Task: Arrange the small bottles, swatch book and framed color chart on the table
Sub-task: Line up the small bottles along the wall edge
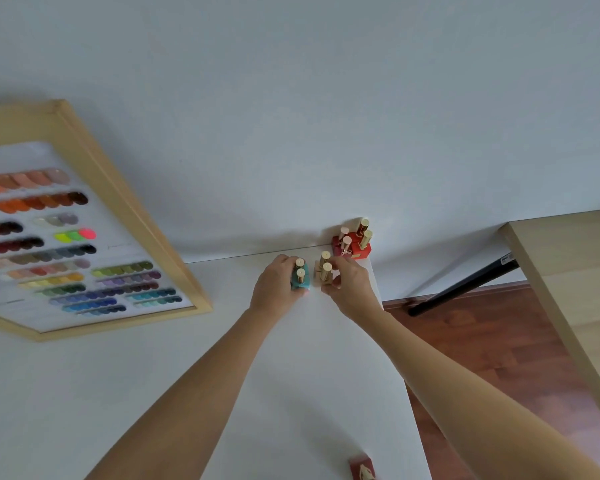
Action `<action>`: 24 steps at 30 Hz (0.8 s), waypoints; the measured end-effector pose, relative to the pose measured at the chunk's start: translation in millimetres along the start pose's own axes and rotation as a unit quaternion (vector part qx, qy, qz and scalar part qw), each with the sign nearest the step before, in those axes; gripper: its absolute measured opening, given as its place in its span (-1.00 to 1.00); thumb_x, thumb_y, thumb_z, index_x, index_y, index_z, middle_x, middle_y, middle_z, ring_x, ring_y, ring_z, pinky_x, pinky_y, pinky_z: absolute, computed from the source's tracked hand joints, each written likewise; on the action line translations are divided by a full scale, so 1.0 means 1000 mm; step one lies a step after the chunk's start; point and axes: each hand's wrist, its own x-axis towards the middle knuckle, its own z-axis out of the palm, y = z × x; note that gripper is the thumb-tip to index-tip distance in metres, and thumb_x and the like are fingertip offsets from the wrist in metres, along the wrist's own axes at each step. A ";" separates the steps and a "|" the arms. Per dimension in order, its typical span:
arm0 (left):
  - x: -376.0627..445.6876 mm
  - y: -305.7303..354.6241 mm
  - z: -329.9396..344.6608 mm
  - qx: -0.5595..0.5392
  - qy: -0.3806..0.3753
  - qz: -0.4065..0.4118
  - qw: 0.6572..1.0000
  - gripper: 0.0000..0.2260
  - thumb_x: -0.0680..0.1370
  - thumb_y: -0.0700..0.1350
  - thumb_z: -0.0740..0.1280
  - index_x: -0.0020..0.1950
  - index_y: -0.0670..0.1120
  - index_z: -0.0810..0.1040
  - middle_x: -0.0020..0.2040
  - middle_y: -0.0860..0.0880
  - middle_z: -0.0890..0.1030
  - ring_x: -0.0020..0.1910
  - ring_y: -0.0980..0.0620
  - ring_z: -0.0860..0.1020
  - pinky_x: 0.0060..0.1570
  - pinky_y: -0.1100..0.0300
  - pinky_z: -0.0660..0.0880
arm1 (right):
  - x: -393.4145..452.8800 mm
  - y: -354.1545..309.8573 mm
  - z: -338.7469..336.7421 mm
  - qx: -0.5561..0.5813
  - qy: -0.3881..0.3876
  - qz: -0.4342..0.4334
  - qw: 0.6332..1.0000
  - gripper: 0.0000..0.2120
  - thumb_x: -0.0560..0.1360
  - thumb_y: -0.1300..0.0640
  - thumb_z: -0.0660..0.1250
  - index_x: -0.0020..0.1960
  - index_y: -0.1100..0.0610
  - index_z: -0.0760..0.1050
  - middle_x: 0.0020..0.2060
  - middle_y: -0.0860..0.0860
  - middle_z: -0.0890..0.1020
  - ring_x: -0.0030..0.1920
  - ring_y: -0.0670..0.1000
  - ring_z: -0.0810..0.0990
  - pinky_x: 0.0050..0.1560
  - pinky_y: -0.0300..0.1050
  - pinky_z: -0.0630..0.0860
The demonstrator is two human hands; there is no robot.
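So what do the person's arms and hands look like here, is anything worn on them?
Both arms are bare from the bottom of the picture up to the wrists: no sleeves show. The left hand and right hand wear no gloves, and no watch, bracelet or ring is visible. The fingers are too small in the picture to tell anything about the nails.

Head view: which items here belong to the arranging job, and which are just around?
Job items:
teal bottles in left hand
gold bottles at right hand
red bottles
color chart
bottle at near edge

Just around:
wooden table
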 end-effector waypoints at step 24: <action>0.017 0.026 0.044 -0.116 0.145 -0.159 0.970 -0.50 0.30 -0.05 0.58 0.11 -0.22 0.50 0.09 -0.16 0.50 -0.07 0.00 0.43 -0.03 0.14 0.44 | 0.010 0.046 -0.031 0.114 0.151 0.135 0.973 -0.59 0.46 0.28 0.36 0.29 0.14 0.40 0.01 0.03 0.57 -0.15 -0.06 0.55 -0.18 -0.47 0.35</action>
